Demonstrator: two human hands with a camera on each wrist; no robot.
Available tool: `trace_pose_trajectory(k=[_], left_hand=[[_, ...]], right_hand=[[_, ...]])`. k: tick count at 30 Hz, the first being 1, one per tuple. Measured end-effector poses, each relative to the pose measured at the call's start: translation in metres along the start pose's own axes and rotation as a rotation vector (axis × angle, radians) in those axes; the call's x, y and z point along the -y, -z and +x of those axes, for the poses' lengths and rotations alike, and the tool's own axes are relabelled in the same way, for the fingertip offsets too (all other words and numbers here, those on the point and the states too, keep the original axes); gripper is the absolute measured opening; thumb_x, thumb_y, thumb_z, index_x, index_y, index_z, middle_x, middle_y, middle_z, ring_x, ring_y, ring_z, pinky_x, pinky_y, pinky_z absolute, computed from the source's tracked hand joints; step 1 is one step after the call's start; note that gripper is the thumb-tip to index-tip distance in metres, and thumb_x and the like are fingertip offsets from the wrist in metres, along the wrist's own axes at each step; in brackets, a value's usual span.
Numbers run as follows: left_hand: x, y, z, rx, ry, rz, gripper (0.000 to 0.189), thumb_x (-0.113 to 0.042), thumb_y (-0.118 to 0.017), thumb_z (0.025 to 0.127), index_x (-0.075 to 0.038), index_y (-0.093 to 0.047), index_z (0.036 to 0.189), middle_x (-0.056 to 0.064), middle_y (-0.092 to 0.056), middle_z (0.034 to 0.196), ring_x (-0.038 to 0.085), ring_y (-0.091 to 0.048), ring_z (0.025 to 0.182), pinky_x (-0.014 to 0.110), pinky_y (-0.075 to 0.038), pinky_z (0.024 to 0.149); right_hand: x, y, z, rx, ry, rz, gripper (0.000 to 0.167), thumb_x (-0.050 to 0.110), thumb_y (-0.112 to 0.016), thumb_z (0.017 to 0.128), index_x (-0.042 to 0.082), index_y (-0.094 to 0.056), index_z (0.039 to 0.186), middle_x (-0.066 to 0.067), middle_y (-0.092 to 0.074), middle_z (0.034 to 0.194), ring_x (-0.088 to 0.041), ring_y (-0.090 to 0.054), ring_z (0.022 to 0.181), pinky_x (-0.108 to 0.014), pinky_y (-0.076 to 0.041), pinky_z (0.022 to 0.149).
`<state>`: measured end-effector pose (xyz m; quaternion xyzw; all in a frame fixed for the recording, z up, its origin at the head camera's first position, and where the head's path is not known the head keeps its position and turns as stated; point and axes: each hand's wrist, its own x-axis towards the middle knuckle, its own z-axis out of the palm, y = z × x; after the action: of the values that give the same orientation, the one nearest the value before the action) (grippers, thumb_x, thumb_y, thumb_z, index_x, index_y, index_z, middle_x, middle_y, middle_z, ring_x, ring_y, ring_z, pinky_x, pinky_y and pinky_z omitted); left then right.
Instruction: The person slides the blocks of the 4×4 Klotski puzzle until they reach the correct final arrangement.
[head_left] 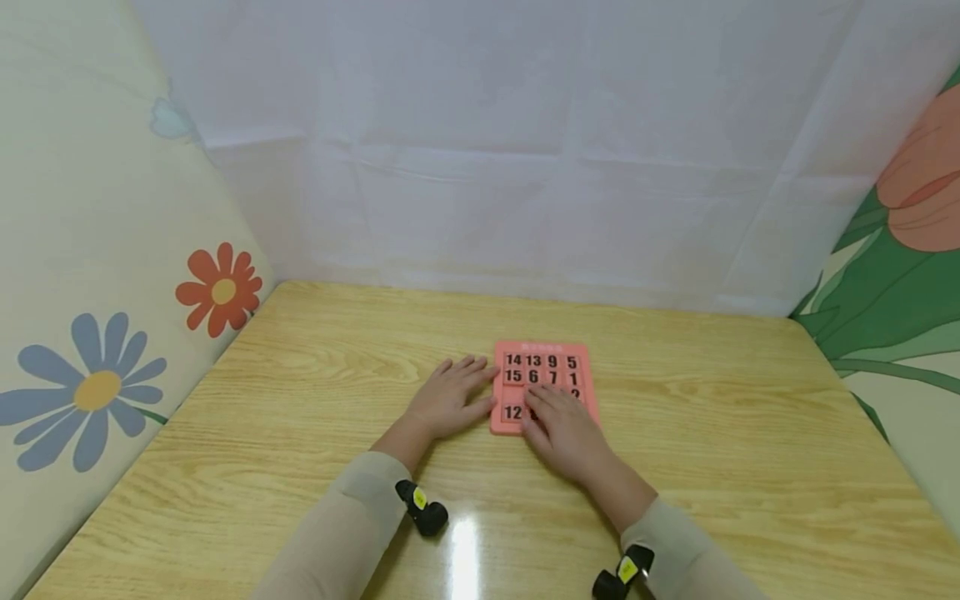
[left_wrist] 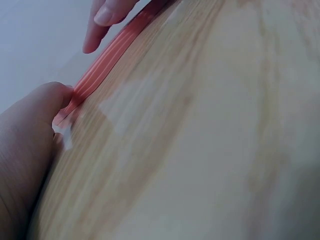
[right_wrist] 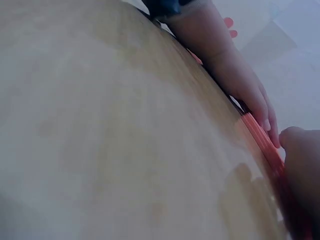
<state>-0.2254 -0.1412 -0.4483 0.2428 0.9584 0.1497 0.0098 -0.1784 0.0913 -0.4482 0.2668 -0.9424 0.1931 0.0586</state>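
Note:
A pink sliding number puzzle (head_left: 591, 367) lies flat on the table, its tiles bearing black numbers such as 14, 13, 9 and 5 along the top row. My left hand (head_left: 447, 398) rests at its left edge, fingers extended, with the thumb against the frame's side. Over the lower part of the puzzle lies my right hand (head_left: 566, 433), its fingertips on the tiles. That hand hides several tiles in the two lower rows. In the left wrist view the puzzle's ridged side (left_wrist: 110, 60) runs beside my left thumb (left_wrist: 47, 100).
The wood-grain table (head_left: 375, 333) spreads around the puzzle on all sides. A white cloth (head_left: 465, 208) hangs behind its far edge. Flower-patterned cloths stand at the left (head_left: 97, 250) and right. Each wrist carries a small black camera (head_left: 429, 517).

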Motion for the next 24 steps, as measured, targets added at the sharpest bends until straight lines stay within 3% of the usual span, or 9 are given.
trace_pose_trajectory(k=[5, 11, 24], left_hand=[[-0.002, 0.002, -0.001, 0.003, -0.004, -0.008, 0.060, -0.049, -0.045, 0.099, -0.020, -0.041, 0.151, 0.008, -0.034, 0.159, 0.030, -0.026, 0.150, 0.052, -0.015, 0.124], [-0.004, 0.003, -0.001, 0.011, 0.002, -0.012, 0.060, -0.050, -0.045, 0.099, -0.020, -0.040, 0.151, 0.008, -0.034, 0.159, 0.030, -0.025, 0.150, 0.052, -0.015, 0.125], [-0.002, 0.002, 0.001, 0.008, 0.004, -0.009, 0.060, -0.049, -0.045, 0.100, -0.020, -0.040, 0.151, 0.008, -0.034, 0.159, 0.029, -0.025, 0.150, 0.052, -0.015, 0.125]], right_hand=[[-0.004, 0.002, 0.014, 0.036, -0.055, -0.003, 0.052, 0.038, -0.042, 0.104, 0.008, -0.048, 0.145, -0.008, -0.043, 0.154, -0.029, -0.034, 0.146, -0.047, -0.023, 0.124], [-0.006, 0.003, 0.026, 0.087, -0.062, -0.018, 0.052, 0.038, -0.039, 0.105, 0.008, -0.047, 0.146, -0.009, -0.040, 0.156, -0.029, -0.031, 0.148, -0.048, -0.020, 0.124], [-0.006, -0.001, 0.031, 0.114, -0.054, -0.031, 0.052, 0.039, -0.039, 0.105, 0.011, -0.046, 0.147, -0.007, -0.040, 0.156, -0.028, -0.029, 0.149, -0.048, -0.019, 0.125]])
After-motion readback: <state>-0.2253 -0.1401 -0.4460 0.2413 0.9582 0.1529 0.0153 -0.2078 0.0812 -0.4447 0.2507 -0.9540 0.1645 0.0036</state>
